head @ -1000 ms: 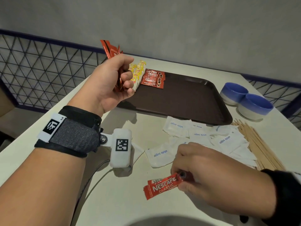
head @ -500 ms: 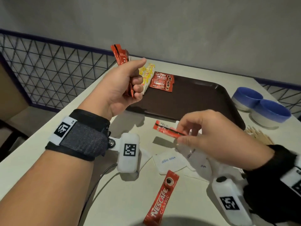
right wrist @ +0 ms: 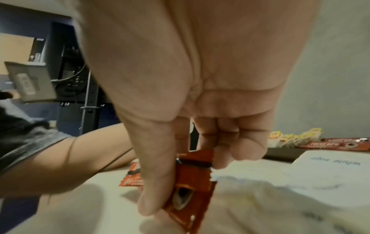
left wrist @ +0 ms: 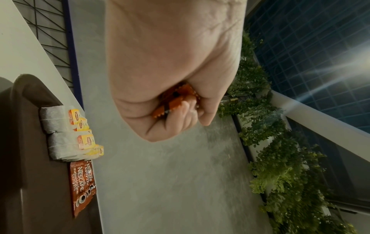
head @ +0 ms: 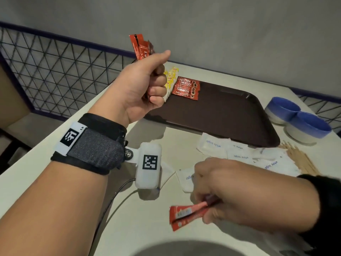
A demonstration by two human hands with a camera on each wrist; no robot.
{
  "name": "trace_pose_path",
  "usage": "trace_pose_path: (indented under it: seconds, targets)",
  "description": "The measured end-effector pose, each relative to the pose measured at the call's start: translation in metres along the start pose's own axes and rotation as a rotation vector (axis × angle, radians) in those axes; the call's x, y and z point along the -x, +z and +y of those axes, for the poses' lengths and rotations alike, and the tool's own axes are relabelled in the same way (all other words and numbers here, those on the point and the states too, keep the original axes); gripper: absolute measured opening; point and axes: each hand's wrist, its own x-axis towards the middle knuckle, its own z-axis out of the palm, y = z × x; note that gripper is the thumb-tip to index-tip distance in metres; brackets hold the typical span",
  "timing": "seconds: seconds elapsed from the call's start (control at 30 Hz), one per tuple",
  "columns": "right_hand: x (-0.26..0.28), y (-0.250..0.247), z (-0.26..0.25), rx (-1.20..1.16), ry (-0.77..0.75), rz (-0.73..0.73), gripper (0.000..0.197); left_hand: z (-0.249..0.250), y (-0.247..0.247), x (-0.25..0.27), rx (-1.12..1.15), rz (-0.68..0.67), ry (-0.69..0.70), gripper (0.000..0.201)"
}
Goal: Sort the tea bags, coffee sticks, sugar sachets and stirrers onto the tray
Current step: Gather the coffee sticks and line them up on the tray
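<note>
Two coffee sticks [head: 186,215] now in right hand [head: 245,196].

"NESCAFE" reads in white on the red coffee sticks [head: 186,89] lying on the brown tray [head: 230,115]. "Lipton" marks the yellow tea bag tags [left wrist: 85,139], while "white sugar" is printed in blue on the white sachets [head: 212,145].

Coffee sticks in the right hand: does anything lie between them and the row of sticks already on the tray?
Partly. The right hand pinches coffee sticks low over the table. The raised left hand, gripping its own bundle, hangs before the tray's near-left corner, close to the laid row. The tray's open middle looks unobstructed.
</note>
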Motion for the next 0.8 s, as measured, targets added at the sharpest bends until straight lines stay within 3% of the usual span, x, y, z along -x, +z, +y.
trace_pose_path:
  seconds: [0.1, 0.17, 0.3, 0.4, 0.5, 0.67, 0.8]
  targets:
    - [0.002, -0.028, 0.011, -0.162, 0.102, 0.119, 0.022, 0.000, 0.000, 0.000, 0.005, 0.009, 0.005, 0.042]
    - [0.003, -0.046, 0.019, -0.402, 0.128, 0.218, 0.016, -0.001, 0.000, -0.001, 0.012, 0.008, 0.001, 0.041]
    - [-0.016, -0.064, 0.029, -0.887, 0.037, 0.463, 0.018, -0.003, 0.002, 0.000, 0.061, -0.036, 0.008, 0.038]
    - [-0.045, -0.074, 0.034, -1.165, 0.006, 0.637, 0.018, -0.003, 0.006, 0.002, 0.065, -0.094, 0.055, 0.048]
    - [-0.067, -0.081, 0.039, -1.188, 0.010, 0.718, 0.011, -0.006, 0.007, 0.001, -0.029, -0.146, 0.109, 0.047]
    - [-0.080, -0.082, 0.050, -1.038, -0.004, 0.700, 0.019, -0.012, 0.008, -0.003, -0.112, -0.031, 0.131, 0.017]
    - [-0.076, -0.081, 0.058, -1.107, -0.012, 0.702, 0.023, -0.013, 0.009, -0.004, -0.113, -0.038, 0.141, 0.033]
